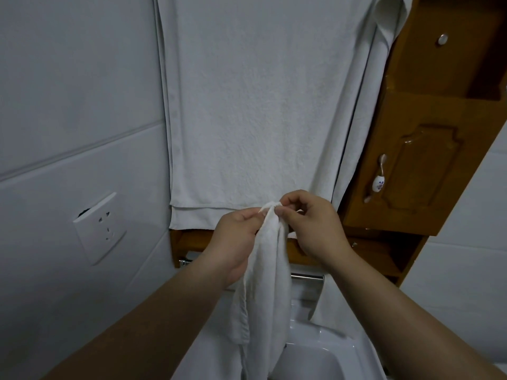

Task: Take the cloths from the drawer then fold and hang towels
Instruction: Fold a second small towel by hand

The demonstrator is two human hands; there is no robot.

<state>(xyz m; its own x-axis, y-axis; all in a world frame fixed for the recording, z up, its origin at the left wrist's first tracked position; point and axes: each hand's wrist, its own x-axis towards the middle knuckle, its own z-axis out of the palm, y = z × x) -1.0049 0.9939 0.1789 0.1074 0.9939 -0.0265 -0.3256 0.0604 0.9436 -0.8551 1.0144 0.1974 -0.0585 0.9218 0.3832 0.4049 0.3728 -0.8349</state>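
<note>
**Both hands pinch a small white cloth above the basin**

The left hand (237,237) and the right hand (312,223) meet in the middle of the view, each closed on the top edge of a thin white cloth (267,303). The left fingers are curled in with thumb pressed to the cloth's bunched corner; the right thumb and forefinger pinch the same gathered edge from the other side. The two hands are almost touching. The cloth hangs straight down from that pinch in loose vertical folds, its lower end falling in front of the white washbasin (326,352) and running out of the bottom of the view.

Behind the hands a large white terry towel (255,105) hangs flat against the wall, doubled so that two hem edges show at the bottom, one just below the other. A second length of white towel (359,127) drapes along its right side, looped at the top.

To the right stands a wooden cabinet (428,165) with a closed panelled door and a ceramic-tipped handle (377,178); its contents are not visible. A chrome rail (307,276) runs below the wooden shelf edge. On the tiled wall (68,105) at left sits a white power socket (100,229).
</note>
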